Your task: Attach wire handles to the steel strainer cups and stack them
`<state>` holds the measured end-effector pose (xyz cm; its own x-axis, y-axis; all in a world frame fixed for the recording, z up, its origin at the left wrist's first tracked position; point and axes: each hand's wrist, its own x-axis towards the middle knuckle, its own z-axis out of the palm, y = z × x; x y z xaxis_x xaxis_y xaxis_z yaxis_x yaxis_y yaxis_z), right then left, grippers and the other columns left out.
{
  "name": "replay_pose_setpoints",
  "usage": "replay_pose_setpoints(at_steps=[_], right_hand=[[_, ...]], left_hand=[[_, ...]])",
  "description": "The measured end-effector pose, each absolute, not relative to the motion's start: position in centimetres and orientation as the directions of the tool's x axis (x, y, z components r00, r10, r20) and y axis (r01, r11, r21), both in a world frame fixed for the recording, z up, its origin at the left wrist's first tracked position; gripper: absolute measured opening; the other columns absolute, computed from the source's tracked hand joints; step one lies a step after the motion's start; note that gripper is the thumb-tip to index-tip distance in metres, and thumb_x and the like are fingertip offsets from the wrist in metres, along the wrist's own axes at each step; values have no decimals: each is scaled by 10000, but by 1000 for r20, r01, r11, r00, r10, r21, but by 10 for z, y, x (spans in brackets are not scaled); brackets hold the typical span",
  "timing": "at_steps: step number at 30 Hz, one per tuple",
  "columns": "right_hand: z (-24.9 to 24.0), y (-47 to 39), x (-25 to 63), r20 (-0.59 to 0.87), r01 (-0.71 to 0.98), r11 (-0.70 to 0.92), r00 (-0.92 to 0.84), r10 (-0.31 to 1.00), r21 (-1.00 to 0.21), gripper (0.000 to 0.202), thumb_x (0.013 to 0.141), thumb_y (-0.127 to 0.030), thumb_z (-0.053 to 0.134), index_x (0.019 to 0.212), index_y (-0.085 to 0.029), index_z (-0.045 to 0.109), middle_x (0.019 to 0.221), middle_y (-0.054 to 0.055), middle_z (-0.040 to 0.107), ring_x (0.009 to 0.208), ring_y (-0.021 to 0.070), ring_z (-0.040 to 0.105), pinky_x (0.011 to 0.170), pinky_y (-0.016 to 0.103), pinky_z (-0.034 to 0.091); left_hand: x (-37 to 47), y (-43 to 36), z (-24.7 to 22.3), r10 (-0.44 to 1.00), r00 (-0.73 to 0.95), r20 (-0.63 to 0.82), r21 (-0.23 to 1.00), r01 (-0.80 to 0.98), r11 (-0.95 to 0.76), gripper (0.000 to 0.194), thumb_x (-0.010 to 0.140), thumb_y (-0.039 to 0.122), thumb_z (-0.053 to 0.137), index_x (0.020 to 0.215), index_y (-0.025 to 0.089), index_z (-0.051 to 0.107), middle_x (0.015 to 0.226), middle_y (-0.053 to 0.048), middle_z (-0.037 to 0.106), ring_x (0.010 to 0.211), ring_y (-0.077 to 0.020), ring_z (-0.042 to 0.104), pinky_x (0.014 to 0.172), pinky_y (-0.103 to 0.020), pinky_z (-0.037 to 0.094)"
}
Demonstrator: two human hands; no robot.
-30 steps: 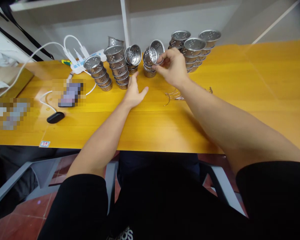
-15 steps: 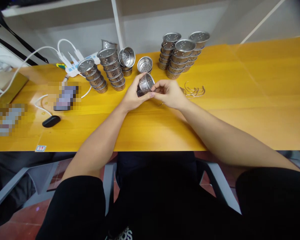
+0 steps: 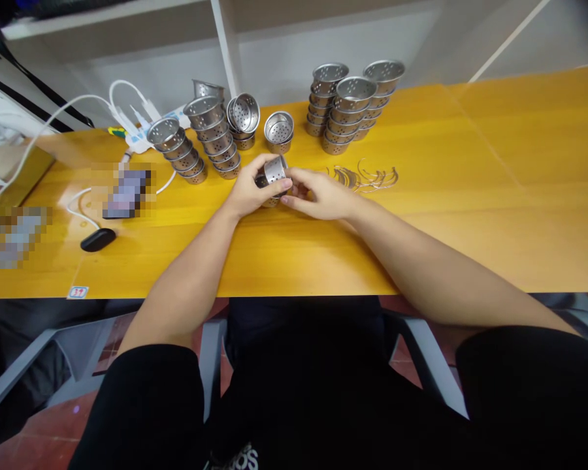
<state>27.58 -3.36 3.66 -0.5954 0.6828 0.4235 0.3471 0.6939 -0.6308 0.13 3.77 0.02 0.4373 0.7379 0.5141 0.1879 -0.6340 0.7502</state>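
A small perforated metal strainer basket [image 3: 275,170] is tilted between my hands, just above the desk. My left hand [image 3: 252,188] is closed around its left side, thumb across the front. My right hand [image 3: 316,192] has curled fingers and thumb at the basket's right side, touching it; whether a thin wire is also pinched there is hidden. More perforated metal [image 3: 271,202] shows just below my left thumb; I cannot tell whether it belongs to the same basket. Beyond my right hand lie several thin curved wire handles [image 3: 379,177] on the desk.
Stacked strainer baskets stand at the back left [image 3: 214,134] and back right [image 3: 350,117], with a short stack [image 3: 279,130] between. A power strip [image 3: 140,138], a phone [image 3: 127,194] and a black corded device [image 3: 98,239] lie left. A shelf divider [image 3: 225,46] rises behind.
Both hands have moved slightly left and down with the strainer basket, which has turned. My right hand has shifted towards its lower right side, and more wire handles show.
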Motion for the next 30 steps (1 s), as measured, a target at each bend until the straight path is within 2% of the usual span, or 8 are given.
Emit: replay_pose_setpoints(at_steps=[3,6,8,14,17,20,23,30], right_hand=[[43,-35,274,430,359,708,-601,674,-608,500,1171,-538,809,1578,-263,715,963,-10,717,747,221,627,729,377,536],[43,-34,273,447,343,726,-609,655,-596,281,1142,-504,805,1274,-280,699,938,-14,659,755,216,601,730,380,501],[43,-32,273,445,329,723,-613,653,-607,258,1116,-484,806,1136,-292,635,924,-18,629,757,215,595,729,386,488],[40,-25,281,484,349,701,-533,694,-622,313,1020,-475,865,1150,-303,638,1057,24,673,811,240,620,761,429,555],[39,-21,288,533,374,718,-488,691,-587,359,1041,-569,886,1150,-304,670,1111,56,680,868,277,655,831,493,614],[40,-19,293,540,371,712,-472,697,-596,528,1092,-807,885,1162,-309,725,1192,86,711,947,313,701,958,578,680],[39,-17,293,520,321,685,-466,715,-654,728,1018,-1023,908,1153,-323,761,1209,98,734,1034,344,725,1071,635,714],[32,-11,286,510,102,593,-406,758,-799,823,816,-1042,1089,1057,-320,777,1172,69,750,1030,304,741,1064,546,740]], left_hand=[[0,35,5,741,448,500,761,182,-623,1023,890,1131,936,1446,274,877,1199,-73,897,1174,-355,918,1143,-529,768],[0,35,6,744,446,497,763,183,-620,1042,876,1152,921,1427,268,884,1205,-78,906,1125,-342,916,1087,-511,775],[0,37,6,742,456,491,763,185,-619,1067,857,1151,938,1442,261,885,1241,-89,918,1137,-348,920,1086,-514,774],[-3,37,7,732,466,497,750,194,-633,1188,751,1070,1088,1571,249,834,1460,-135,929,1316,-387,929,1196,-530,760],[-3,35,10,722,499,479,751,193,-631,1246,716,1054,1121,1617,249,816,1525,-153,922,1393,-407,923,1252,-539,748],[-2,33,11,720,517,463,760,186,-622,1267,725,1053,1119,1654,252,801,1578,-168,911,1466,-426,906,1309,-558,727],[-2,33,11,716,521,464,754,192,-628,1280,728,1078,1100,1667,262,798,1615,-178,900,1535,-446,880,1399,-603,680],[-4,30,21,730,499,466,762,194,-618,1325,620,1108,1122,1605,265,850,1611,-182,918,1566,-464,869,1436,-643,666]])
